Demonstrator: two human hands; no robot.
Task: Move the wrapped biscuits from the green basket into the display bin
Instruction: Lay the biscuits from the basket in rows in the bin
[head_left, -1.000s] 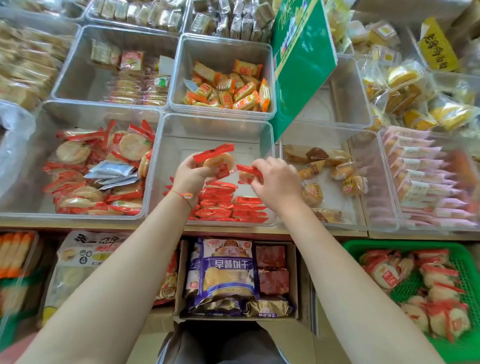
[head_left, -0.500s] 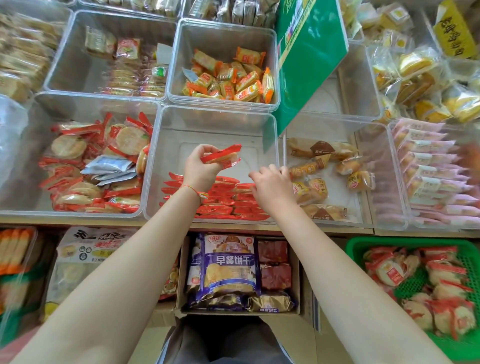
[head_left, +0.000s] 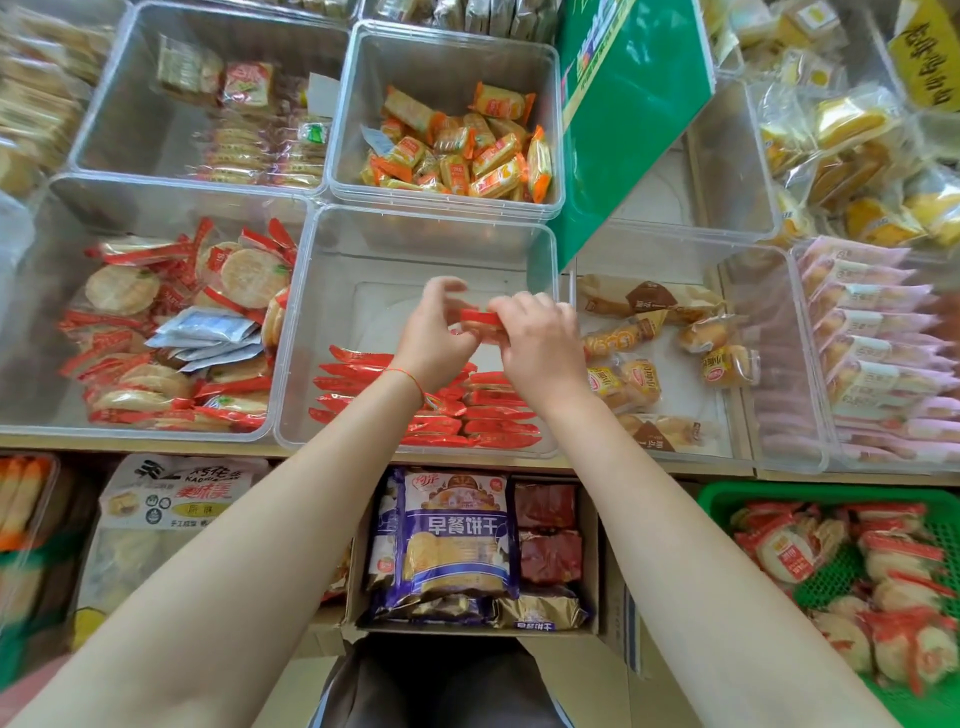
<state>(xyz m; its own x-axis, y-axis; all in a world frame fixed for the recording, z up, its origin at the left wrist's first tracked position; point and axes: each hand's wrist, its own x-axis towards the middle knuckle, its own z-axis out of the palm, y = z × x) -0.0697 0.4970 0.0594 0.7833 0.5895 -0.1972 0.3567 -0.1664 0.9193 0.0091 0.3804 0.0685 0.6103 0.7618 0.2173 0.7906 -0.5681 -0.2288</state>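
Snack shop (clear bins (head_left: 441, 218) of packets)

Your left hand (head_left: 434, 332) and right hand (head_left: 540, 338) meet over the clear display bin (head_left: 332, 291), both pinching one red-wrapped biscuit (head_left: 480, 322) — packets line the bin's near edge; the green basket (head_left: 727, 493) sits lower right.
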